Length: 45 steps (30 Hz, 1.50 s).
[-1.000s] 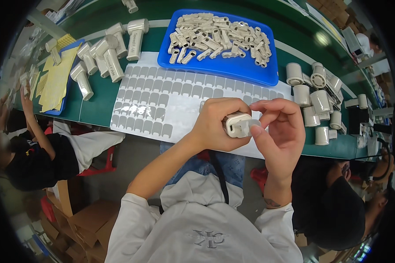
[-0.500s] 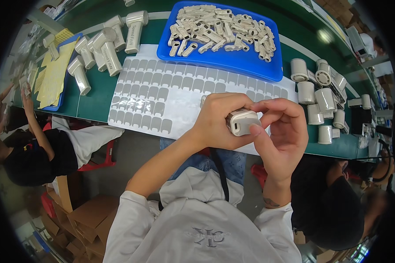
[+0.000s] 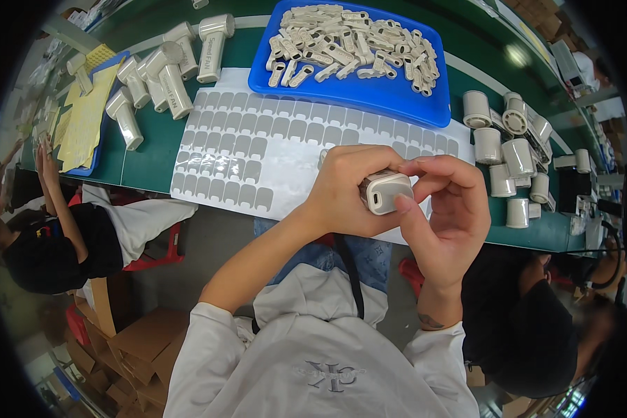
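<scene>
My left hand (image 3: 345, 188) is wrapped round a white handheld fan (image 3: 376, 203), whose end with a small dark port points up at me. Most of the fan's body is hidden in the palm. A grey sticker (image 3: 391, 188) covers much of that end face. At its right edge my right hand (image 3: 456, 202) has the thumb tip on the sticker and the index fingertip against the far side; its other fingers curl inward. Under both hands lies a white sheet (image 3: 285, 167) bearing rows of grey stickers, with some spots bare.
A blue tray (image 3: 355, 97) heaped with small white parts stands at the back. Several white fans (image 3: 171, 80) stand at the left, and more (image 3: 515, 157) are clustered at the right. A yellow stack (image 3: 83, 132) lies far left. Co-workers sit on both sides (image 3: 56, 244).
The fan's end has tipped slightly, showing more of the grey sticker, and my right thumb has shifted a little toward its edge. The left co-worker's hands have moved.
</scene>
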Tool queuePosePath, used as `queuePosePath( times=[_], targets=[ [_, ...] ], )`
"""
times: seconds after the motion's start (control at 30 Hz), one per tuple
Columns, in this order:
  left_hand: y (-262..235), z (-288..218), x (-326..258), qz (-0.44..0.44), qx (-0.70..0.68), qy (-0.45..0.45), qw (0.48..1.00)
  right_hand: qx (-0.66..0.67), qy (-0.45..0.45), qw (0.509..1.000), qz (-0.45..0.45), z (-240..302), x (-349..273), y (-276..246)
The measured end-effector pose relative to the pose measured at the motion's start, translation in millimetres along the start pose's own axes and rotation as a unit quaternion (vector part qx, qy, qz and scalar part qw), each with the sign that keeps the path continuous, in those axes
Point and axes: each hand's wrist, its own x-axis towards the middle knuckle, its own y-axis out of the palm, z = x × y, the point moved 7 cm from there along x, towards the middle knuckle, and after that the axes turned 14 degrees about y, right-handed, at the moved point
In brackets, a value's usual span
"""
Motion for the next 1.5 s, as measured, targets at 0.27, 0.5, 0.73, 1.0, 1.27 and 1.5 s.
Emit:
queuePosePath(
  times=[0.27,0.5,0.73,1.0,1.27,1.5],
  targets=[
    [1.1,-0.2,1.4,0.000,-0.003,0.005,1.000,-0.007,-0.009,1.000,-0.014,1.4,0.1,-1.0],
    [-0.8,-1.1,2.4,0.018,-0.043,-0.003,0.999,-0.244,0.076,0.966,-0.047,20.9,11.5,-7.0],
    [-27.1,-9.0,35.0,0.063,-0.089,0.013,0.994,0.143,0.253,0.957,0.009,-80.3,-13.0,-34.5],
    [-97.8,112.3,184.1,0.155,0.257,0.062,0.952,0.102,0.230,0.963,-0.098,-90.3,-55.3,-115.4],
    [-155.6,278.2,231.9,0.190,0.507,0.141,0.829,-0.198,0.180,0.934,-0.238,-65.3,-48.9,-186.5],
    [-155.8,325.0,220.1,0.148,0.349,-0.083,0.922,-0.514,0.073,0.825,-0.223,-33.1,1.4,-215.2]
  ],
)
